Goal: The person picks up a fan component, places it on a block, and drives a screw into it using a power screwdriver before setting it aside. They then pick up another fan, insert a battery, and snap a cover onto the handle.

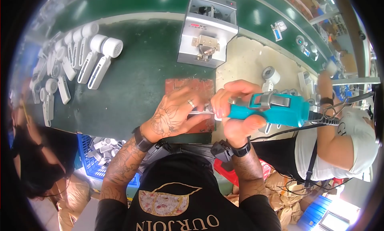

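My right hand [236,107] is wrapped round a teal electric screwdriver [286,111], which lies level with its tip to the left. My left hand [174,115] pinches a small whitish plastic part [200,111] at that tip, over a reddish-brown mat [190,85]. The fingers cover most of the part, so its full shape and the contact with the bit are hidden. Beyond my hands stands a silver screw-feeder box [208,39] with a metal outlet on its near side.
Several white round-headed handheld units [100,63] lie at the left of the green table [140,43]. More units [272,75] lie at right. A blue basket [94,169] of white parts stands below the edge. A co-worker's arm [326,91] reaches in at right; another person sits left.
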### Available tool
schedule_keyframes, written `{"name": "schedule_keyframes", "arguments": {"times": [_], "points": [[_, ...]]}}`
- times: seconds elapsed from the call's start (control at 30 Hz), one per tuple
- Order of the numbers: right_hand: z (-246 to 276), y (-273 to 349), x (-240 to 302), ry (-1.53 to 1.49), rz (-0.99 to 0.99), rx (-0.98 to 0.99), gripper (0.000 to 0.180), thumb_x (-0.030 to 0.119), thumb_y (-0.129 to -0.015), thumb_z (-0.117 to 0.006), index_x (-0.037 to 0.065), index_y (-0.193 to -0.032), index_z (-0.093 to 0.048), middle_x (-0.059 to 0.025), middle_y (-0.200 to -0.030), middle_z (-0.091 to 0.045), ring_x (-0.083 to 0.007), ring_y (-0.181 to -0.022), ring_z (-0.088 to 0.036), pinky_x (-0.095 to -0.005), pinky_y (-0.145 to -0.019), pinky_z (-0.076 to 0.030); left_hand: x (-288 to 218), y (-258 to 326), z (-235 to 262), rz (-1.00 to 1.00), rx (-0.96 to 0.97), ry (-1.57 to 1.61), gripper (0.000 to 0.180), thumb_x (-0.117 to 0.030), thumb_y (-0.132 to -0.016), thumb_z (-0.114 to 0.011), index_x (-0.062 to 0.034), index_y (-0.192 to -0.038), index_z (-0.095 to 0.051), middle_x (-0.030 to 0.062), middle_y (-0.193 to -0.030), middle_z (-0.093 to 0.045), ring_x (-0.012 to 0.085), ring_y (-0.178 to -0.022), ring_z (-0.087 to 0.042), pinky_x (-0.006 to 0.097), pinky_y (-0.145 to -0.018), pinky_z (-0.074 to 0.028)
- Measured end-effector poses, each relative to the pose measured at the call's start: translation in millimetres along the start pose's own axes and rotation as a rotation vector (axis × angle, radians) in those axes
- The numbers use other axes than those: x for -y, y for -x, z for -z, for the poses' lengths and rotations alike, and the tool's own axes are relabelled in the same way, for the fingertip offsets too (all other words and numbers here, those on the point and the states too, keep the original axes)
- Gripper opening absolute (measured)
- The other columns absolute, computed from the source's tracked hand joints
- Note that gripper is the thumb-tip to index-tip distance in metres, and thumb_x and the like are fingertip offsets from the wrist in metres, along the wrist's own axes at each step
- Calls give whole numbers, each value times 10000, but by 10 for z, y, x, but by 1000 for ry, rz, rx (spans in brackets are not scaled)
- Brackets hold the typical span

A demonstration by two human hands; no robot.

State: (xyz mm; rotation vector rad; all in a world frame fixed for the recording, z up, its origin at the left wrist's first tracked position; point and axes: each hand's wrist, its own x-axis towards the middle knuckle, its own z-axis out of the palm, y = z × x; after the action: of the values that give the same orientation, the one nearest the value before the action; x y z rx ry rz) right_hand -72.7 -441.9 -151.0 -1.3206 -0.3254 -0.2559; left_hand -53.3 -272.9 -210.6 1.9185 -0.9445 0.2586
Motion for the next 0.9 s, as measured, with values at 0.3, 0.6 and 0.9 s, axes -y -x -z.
{"name": "schedule_keyframes", "arguments": {"times": [0.3,0.6,0.9], "points": [[26,-63,-66,-22,-13,-1,942,853,-826,-497,-13,-1197,-519,-25,-628,-510,-144,-516,-486,-325,-516,-423,29,-12,34,114,42,19,344,-118,-740,-875,-85,-899,-572,81,-911,-680,306,-872,-654,421,-738,-541],[19,66,-81,-208,-122,-56,825,713,-805,-709,15,-1206,-529,-62,-710,-551,-179,-627,-543,-335,-575,-433,-84,-77,108,56,-14,-49,386,-189,-747,-817,-96,-1103,-702,102,-1072,-706,321,-1071,-649,467,-953,-497],[-65,72,43,-125,15,-124,690,686,-869,-654,32,-1044,-515,-51,-652,-516,-176,-550,-507,-334,-530,-430,-246,-21,28,93,5,-92,264,-252,-844,-780,-47,-990,-700,91,-943,-692,313,-897,-622,430,-766,-541]]}}
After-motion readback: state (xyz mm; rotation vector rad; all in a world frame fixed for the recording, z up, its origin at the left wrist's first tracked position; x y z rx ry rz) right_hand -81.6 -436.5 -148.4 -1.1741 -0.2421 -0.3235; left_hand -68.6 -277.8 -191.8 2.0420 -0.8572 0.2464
